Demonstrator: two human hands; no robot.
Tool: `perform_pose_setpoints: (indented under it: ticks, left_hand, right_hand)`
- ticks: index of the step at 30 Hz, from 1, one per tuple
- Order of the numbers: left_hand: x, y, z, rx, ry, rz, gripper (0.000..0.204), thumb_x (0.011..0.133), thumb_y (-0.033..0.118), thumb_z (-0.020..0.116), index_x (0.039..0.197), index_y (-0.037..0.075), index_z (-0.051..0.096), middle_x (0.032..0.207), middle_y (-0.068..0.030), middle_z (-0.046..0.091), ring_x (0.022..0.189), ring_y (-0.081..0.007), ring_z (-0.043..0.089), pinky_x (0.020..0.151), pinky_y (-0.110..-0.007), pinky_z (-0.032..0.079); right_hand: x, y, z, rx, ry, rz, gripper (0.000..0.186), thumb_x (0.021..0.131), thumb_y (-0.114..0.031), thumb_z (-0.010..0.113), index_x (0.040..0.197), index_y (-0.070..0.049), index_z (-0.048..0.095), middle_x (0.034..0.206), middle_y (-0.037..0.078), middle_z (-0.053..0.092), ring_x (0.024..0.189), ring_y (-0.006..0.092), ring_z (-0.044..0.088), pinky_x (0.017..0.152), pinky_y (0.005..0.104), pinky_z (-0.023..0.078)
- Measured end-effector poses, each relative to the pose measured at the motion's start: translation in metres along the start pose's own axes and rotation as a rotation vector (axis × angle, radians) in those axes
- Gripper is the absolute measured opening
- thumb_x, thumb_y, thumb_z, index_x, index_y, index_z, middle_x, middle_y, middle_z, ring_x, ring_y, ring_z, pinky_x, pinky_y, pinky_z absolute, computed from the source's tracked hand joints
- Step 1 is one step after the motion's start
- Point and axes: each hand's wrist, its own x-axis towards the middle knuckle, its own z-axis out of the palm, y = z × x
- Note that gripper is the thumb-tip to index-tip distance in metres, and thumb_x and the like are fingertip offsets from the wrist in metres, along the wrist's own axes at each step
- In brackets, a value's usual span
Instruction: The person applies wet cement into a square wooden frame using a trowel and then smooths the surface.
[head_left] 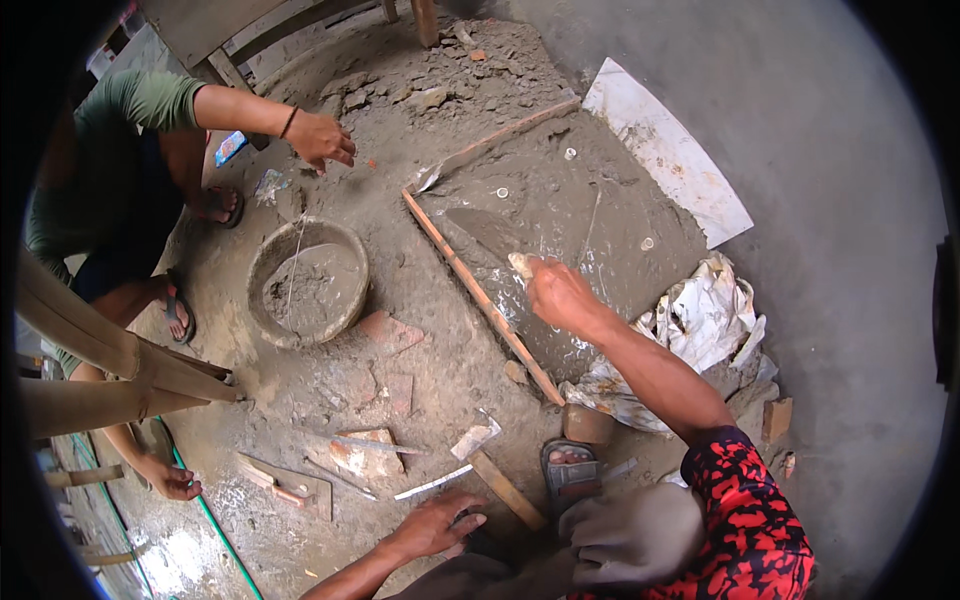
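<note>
the right grip [562, 293] holds a trowel [485, 232] over mortar [632, 188].

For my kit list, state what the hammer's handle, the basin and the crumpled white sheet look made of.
Handle: likely bare wood; tan, matte, straight-edged.
Basin: perhaps plastic or rubber; its dull, smeared wall leaves it open.
Sheet: probably thin plastic; slight sheen, sharp creases.

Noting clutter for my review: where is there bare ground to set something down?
Bare ground: between the basin and the wooden strip, and between that strip and the hammer. Crowded: just beyond the left hand, from the hammer to the loose trowel.
</note>
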Motion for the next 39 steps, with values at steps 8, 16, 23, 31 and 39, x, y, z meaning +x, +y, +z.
perform_pose_setpoints:
  ticks: [8,16,23,31,39]
  left_hand:
    - [0.001,0.013,-0.001,-0.013,-0.029,-0.012,0.035,0.093,0.033,0.057,0.12,0.011,0.057,0.112,-0.0139,0.061,0.103,-0.0311,0.061,0.088,-0.04,0.048]
    - [0.002,0.012,-0.001,0.005,-0.036,-0.022,0.037,0.094,0.036,0.055,0.121,0.01,0.056,0.113,-0.0162,0.06,0.106,-0.0349,0.058,0.089,-0.042,0.047]
    - [0.0,0.015,-0.002,0.039,-0.014,0.001,0.034,0.092,0.029,0.06,0.12,0.011,0.058,0.112,-0.0137,0.063,0.101,-0.029,0.062,0.088,-0.039,0.048]
    - [-0.006,0.007,0.006,0.047,0.009,-0.057,0.033,0.092,0.028,0.06,0.12,0.012,0.058,0.114,-0.0129,0.062,0.102,-0.0306,0.062,0.088,-0.039,0.048]
    - [-0.016,0.011,0.005,-0.015,0.032,-0.167,0.034,0.091,0.03,0.06,0.119,0.01,0.059,0.111,-0.0152,0.062,0.103,-0.0326,0.061,0.089,-0.039,0.048]
  right_hand:
    - [-0.024,-0.006,0.003,-0.002,0.025,0.006,0.026,0.075,0.002,0.054,0.097,0.015,0.049,0.083,0.036,0.058,0.077,0.0481,0.062,0.066,0.0513,0.053]
    - [0.023,0.071,-0.049,-0.134,0.239,0.258,0.024,0.078,-0.002,0.052,0.101,0.007,0.055,0.089,0.033,0.061,0.079,0.0463,0.063,0.063,0.0528,0.052]
    - [0.044,0.079,-0.029,-0.276,0.2,0.213,0.025,0.087,-0.009,0.045,0.103,0.008,0.054,0.095,0.037,0.058,0.084,0.049,0.063,0.072,0.0538,0.052]
    - [0.087,0.114,-0.059,-0.24,0.262,0.37,0.024,0.084,-0.007,0.048,0.104,0.004,0.055,0.101,0.037,0.058,0.086,0.0496,0.062,0.075,0.0535,0.052]
    - [0.089,0.114,-0.046,-0.357,0.367,0.386,0.02,0.085,-0.006,0.045,0.093,0.0,0.062,0.093,0.028,0.064,0.085,0.0432,0.065,0.074,0.0484,0.054]
